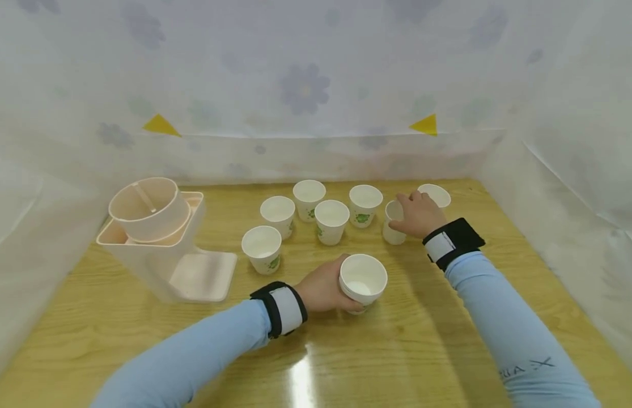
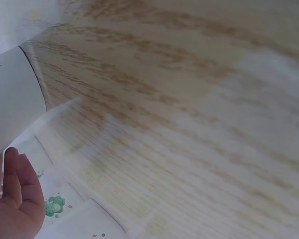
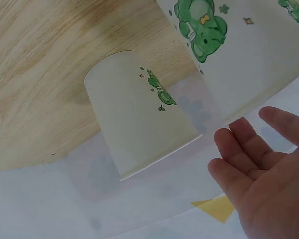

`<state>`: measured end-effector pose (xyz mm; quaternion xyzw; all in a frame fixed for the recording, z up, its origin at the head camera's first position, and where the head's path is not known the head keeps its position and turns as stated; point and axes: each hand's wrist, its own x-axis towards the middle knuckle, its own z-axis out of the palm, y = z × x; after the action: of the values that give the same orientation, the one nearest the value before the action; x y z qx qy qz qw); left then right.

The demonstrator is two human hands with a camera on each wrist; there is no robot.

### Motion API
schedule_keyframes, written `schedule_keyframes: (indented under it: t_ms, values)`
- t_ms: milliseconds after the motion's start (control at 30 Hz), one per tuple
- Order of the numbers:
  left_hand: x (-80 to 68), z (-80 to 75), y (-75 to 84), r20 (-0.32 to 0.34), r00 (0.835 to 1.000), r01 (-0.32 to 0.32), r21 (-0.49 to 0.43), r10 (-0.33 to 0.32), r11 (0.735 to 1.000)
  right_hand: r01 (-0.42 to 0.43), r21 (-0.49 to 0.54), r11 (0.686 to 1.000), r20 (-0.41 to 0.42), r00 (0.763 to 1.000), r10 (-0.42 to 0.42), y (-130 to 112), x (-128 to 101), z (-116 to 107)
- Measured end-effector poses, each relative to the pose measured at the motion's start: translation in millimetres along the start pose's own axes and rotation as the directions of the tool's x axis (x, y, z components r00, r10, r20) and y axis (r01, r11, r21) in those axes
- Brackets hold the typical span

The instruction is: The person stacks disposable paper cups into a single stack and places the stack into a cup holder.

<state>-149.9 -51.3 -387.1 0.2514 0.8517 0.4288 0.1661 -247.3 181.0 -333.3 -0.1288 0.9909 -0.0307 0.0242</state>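
left hand (image 1: 323, 290) grips an upright, empty paper cup (image 1: 363, 280), mouth up; right hand (image 1: 419, 214) grips another cup (image 1: 394, 222).

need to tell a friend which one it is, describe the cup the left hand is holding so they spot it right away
On the wooden table, look nearer than the cluster of paper cups, toward the person. The held cup sits alone at the front, gripped from its side by the left hand; it is the only one tilted and apart from the rest.
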Motion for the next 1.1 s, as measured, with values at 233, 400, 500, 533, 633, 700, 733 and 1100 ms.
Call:
schedule_keyframes:
  t_ms: [233,400,500,533,633,700,733,1100]
  values:
    - [-1.4,-1.2,1.1,-0.032,0.999,0.011,0.053,-0.009,0.999,-0.036,0.016,0.999,-0.002,0.999,0.036,-4.8,-14.3,-4.6]
    - [1.3,-3.7,2.1,-0.062,0.997,0.044,0.097,-0.038,0.994,-0.029,0.038,0.999,0.003,1.0,0.029,-5.2,-22.9,-3.7]
    - [4.3,-5.8,3.0,-0.067,0.996,0.056,0.08,-0.051,0.995,-0.022,0.085,0.996,0.006,1.0,0.021,-5.7,-26.7,-4.5]
    - [5.1,-6.5,3.4,-0.068,0.996,0.06,0.076,-0.055,0.995,-0.017,0.096,0.995,0.003,1.0,0.017,-6.3,-28.3,-5.2]
    - [6.8,-7.4,4.2,-0.067,0.996,0.061,0.069,-0.056,0.996,-0.006,0.118,0.993,-0.01,1.0,0.007,-9.0,-33.6,-7.9]
    - [7.2,-7.7,4.5,-0.064,0.997,0.058,0.063,-0.054,0.996,0.002,0.117,0.993,-0.015,1.0,-0.001,-11.6,-36.9,-10.1]
    - [7.2,-7.8,4.6,-0.061,0.997,0.055,0.058,-0.051,0.997,0.005,0.115,0.993,-0.016,1.0,-0.003,-13.0,-38.6,-11.4]
    - [12.1,-3.6,0.9,-0.043,0.999,0.019,0.013,-0.018,1.0,0.015,0.076,0.997,-0.013,1.0,-0.014,-22.1,-48.9,-21.4]
